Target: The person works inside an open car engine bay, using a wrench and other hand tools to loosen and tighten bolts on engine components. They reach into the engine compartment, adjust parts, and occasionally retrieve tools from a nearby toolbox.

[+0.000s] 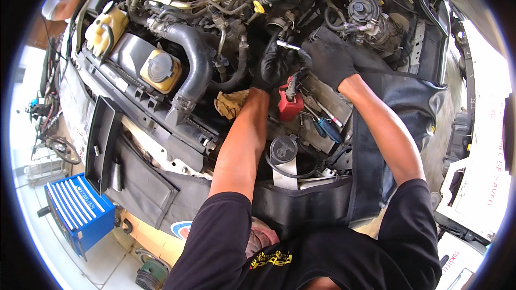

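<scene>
- Tool (288,45) between left hand (274,64) and right hand (329,60)
- Fingers: left curled, clamping unclear; right can't tell
- Likely positioning step; next calls for steady aim

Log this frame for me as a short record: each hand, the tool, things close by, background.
Left hand: black-gloved, beside the silver tool
Right hand: black-gloved, near the tool's other end; grip unclear
Silver tool: between the hands
Close by: red cover, blue-handled tool, crumpled brown material
Background: blue tool chest
</scene>
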Demonstrator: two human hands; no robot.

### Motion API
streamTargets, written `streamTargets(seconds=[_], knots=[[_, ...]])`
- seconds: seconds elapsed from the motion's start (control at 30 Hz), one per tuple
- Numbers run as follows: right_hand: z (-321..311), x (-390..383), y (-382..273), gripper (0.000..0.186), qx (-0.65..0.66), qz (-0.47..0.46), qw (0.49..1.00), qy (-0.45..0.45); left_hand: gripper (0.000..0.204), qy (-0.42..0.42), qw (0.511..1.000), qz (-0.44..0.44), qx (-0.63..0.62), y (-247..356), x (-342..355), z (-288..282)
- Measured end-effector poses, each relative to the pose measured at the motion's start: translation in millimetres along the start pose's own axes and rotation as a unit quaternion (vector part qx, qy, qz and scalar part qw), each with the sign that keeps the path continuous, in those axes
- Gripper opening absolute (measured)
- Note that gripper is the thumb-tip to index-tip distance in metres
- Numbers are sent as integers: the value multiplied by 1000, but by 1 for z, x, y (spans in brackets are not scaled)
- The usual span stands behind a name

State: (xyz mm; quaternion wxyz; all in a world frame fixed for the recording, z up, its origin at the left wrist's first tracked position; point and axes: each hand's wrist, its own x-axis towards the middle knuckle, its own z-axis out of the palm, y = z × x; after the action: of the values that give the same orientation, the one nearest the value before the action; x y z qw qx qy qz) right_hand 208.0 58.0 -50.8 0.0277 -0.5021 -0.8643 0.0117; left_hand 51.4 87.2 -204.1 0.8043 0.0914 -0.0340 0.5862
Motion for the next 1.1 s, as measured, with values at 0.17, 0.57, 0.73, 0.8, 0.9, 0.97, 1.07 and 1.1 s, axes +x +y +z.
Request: streamTargets(seconds=[0.17, 0.57, 0.73, 0.8, 0.9, 0.97, 1.07, 1.1], knots=[[-6, 8, 2, 22, 28, -18, 999, -6, 55, 13, 999, -11, -35, 1, -10, -10], [-45, 41, -6, 19, -63, -29, 997, -45, 52, -1, 1000, 20, -4, 0, -11, -16], [-56, 56, -9, 23, -86, -66, 991, -77, 59, 25, 994, 47, 92, -2, -15, 2], [-55, 58, -15, 23, -104, -55, 990, -80, 54, 38, 992, 45, 114, -2, -16, 11], [-56, 55, -24, 23, -103, -38, 992, -64, 50, 68, 982, 52, 171, 1, -14, 15], [-55, 48, -26, 23, -73, -34, 995, -53, 50, 83, 970, 59, 222, 5, -15, 13], [-40, 37, -12, 24, -33, -40, 996, -67, 51, 99, 924, 60, 364, 11, -20, 19], [-34, 31, -6, 24, -28, -35, 996, -79, 50, 107, 887, 59, 445, 12, -21, 27]])
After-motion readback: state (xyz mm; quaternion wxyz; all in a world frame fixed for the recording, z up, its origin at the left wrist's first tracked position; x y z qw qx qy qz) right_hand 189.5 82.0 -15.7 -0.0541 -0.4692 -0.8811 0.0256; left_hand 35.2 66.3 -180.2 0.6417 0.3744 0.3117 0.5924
